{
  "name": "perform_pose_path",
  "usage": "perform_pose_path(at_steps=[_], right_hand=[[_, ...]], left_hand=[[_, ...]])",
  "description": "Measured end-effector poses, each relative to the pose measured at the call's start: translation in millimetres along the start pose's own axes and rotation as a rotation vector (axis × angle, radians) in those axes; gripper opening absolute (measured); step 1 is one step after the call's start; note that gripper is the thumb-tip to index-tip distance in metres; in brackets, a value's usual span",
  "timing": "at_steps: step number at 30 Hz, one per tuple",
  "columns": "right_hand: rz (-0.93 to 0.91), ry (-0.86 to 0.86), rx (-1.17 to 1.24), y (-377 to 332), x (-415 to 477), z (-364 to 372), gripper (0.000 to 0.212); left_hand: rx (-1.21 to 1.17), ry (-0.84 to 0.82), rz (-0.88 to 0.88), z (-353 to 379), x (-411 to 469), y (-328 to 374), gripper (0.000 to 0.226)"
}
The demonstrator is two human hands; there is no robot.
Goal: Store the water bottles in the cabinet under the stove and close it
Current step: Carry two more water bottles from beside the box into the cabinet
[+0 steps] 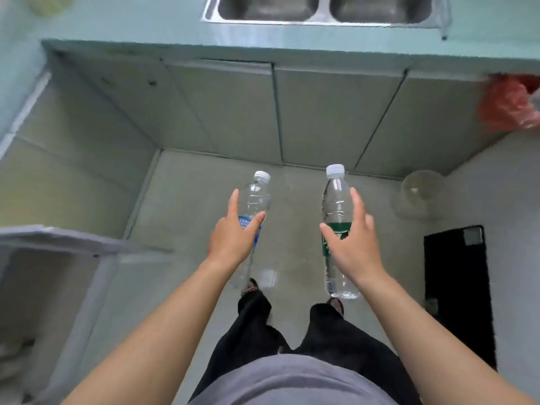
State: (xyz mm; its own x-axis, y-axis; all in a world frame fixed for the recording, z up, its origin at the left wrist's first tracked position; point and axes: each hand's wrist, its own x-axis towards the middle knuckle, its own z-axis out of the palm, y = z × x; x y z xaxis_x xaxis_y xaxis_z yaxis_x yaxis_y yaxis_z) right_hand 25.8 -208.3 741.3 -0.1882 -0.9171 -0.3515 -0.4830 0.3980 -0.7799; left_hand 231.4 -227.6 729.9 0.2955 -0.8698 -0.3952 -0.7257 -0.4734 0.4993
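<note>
The left hand [233, 238] grips a clear, ribbed plastic bottle with a blue label [254, 200], thumb and fingers curled round its middle. The right hand [350, 247] grips a taller, smooth, clear bottle with a green label [336, 206] the same way. Both have white screw caps and are held above the grey concrete floor [190, 214], caps pointing towards the flat, pale green cabinet doors [321, 118]. These sit under a teal table holding a steel 2-basin sink [292, 22]. A crinkled red plastic bag [508, 109] hangs on the right above a black rectangular mat [458, 287].
</note>
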Motion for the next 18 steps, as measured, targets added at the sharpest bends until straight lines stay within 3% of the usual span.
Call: perform_pose_path(at_steps=[10, 18], right_hand=[[-0.341, -0.567, -0.218, -81, -23, 126, 0.078], [-0.549, -0.838, -0.334, -146, -126, 278, 0.078]], left_hand=[[-0.274, 0.367, -0.470, -54, -68, -128, 0.073], [-0.378, 0.564, -0.678, -122, -126, -268, 0.074]])
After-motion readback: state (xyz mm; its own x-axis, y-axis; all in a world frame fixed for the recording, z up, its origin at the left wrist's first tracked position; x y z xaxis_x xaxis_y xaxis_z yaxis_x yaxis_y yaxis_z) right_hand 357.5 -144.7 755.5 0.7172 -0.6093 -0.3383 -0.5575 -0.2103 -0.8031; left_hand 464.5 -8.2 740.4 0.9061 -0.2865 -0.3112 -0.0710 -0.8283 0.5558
